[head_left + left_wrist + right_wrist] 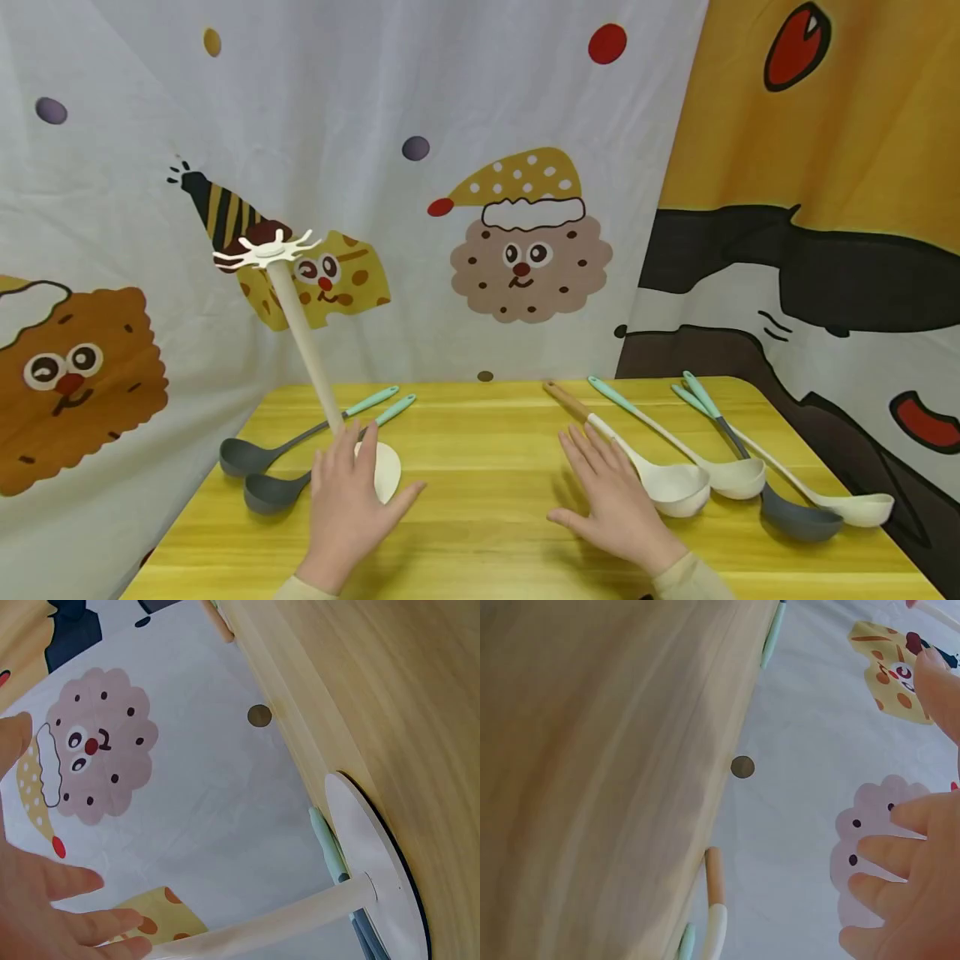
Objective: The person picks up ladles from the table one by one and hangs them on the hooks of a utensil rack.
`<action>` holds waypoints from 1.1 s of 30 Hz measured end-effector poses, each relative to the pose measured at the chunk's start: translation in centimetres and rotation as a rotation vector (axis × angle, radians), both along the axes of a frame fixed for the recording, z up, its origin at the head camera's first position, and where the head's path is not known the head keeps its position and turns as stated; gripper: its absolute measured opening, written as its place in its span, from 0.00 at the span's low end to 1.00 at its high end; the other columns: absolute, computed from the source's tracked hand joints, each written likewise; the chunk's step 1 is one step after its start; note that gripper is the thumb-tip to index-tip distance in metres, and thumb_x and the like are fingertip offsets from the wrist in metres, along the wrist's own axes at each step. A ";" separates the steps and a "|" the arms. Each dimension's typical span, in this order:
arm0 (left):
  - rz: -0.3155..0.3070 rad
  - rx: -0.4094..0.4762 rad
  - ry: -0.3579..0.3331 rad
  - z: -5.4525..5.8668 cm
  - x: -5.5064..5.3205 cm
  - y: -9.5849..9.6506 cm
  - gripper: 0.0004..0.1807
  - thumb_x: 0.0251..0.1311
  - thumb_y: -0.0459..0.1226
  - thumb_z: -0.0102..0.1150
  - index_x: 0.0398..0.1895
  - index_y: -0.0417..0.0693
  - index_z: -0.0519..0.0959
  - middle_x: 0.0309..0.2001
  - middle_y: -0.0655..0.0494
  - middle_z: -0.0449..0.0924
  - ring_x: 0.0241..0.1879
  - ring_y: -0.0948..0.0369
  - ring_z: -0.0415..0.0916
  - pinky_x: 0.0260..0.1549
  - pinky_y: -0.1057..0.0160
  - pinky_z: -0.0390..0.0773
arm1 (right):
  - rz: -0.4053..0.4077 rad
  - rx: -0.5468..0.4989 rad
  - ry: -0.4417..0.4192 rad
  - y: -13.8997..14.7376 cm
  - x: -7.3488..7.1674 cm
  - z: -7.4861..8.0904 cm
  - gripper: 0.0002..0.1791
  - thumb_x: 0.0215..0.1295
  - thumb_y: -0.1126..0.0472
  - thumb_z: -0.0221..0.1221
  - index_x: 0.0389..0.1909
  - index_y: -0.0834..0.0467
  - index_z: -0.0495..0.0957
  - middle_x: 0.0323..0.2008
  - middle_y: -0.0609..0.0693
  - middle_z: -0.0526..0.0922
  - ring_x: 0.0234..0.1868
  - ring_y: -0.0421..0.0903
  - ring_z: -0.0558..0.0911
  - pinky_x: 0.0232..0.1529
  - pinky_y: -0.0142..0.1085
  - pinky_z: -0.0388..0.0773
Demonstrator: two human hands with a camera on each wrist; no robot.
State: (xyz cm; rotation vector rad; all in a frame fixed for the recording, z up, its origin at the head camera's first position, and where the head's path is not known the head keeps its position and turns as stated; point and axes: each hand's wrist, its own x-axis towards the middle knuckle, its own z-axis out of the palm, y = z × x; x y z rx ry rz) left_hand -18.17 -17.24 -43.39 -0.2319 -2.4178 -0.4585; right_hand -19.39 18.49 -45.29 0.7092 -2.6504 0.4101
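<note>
My left hand (351, 500) hovers over the left part of the table with fingers spread, holding nothing. Just beyond it stands a white utensil stand (303, 342) with a round base, a post and a hooked top; the hand hides part of its base. Two dark grey ladles with mint handles lie left of that hand, a rear ladle (247, 457) and a front ladle (273, 493). My right hand (617, 504), also spread and holding nothing, is nearest a white ladle (678, 490) with a wooden handle end. Beside this lies a cream ladle (738, 478) with a mint handle.
Farther right, a dark grey ladle (798, 517) and another cream ladle (858, 508) lie with their mint handles crossing. The wooden table (480, 517) ends against a cartoon-printed curtain (420, 333). No hook on the stand carries anything.
</note>
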 end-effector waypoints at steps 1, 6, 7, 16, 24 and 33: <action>-0.002 0.010 0.029 0.0 0.0 -0.1 0.54 0.41 0.63 0.73 0.66 0.36 0.69 0.64 0.33 0.67 0.64 0.36 0.62 0.57 0.30 0.57 | 0.001 -0.007 0.004 0.0 0.0 -0.1 0.57 0.55 0.36 0.68 0.77 0.58 0.53 0.75 0.59 0.56 0.75 0.61 0.52 0.69 0.63 0.46; 0.015 0.048 0.124 0.0 -0.2 -0.6 0.50 0.38 0.60 0.74 0.60 0.36 0.73 0.57 0.36 0.73 0.53 0.37 0.69 0.48 0.36 0.67 | 0.009 -0.041 0.041 -0.2 -0.3 -0.4 0.56 0.54 0.39 0.70 0.76 0.60 0.54 0.73 0.59 0.60 0.74 0.60 0.57 0.70 0.61 0.49; 0.024 0.056 0.129 0.0 -0.2 -0.7 0.49 0.38 0.60 0.74 0.60 0.36 0.74 0.56 0.37 0.73 0.52 0.38 0.69 0.47 0.37 0.68 | 0.009 -0.049 0.049 -0.2 -0.3 -0.4 0.56 0.54 0.39 0.70 0.76 0.60 0.55 0.73 0.59 0.61 0.74 0.60 0.58 0.70 0.61 0.49; 0.107 0.131 0.183 0.1 -0.4 -2.0 0.44 0.36 0.59 0.73 0.53 0.38 0.75 0.42 0.40 0.77 0.41 0.39 0.72 0.34 0.42 0.70 | 0.005 -0.122 0.052 -0.7 -0.5 -0.7 0.53 0.53 0.42 0.72 0.74 0.62 0.59 0.72 0.57 0.64 0.72 0.59 0.61 0.71 0.57 0.50; 0.141 0.186 0.175 0.8 -0.6 -3.8 0.43 0.38 0.54 0.75 0.50 0.31 0.73 0.40 0.36 0.75 0.43 0.37 0.70 0.42 0.42 0.69 | 0.003 -0.120 -0.021 -1.3 -0.5 -0.5 0.53 0.57 0.38 0.68 0.75 0.61 0.58 0.72 0.57 0.64 0.73 0.56 0.60 0.72 0.52 0.50; 0.128 0.211 0.155 2.0 -1.1 -5.1 0.43 0.41 0.49 0.76 0.52 0.24 0.72 0.41 0.31 0.76 0.46 0.35 0.70 0.51 0.40 0.65 | 0.020 -0.134 -0.059 -2.1 -0.4 -0.2 0.52 0.59 0.35 0.64 0.75 0.61 0.58 0.72 0.58 0.64 0.72 0.57 0.62 0.70 0.54 0.56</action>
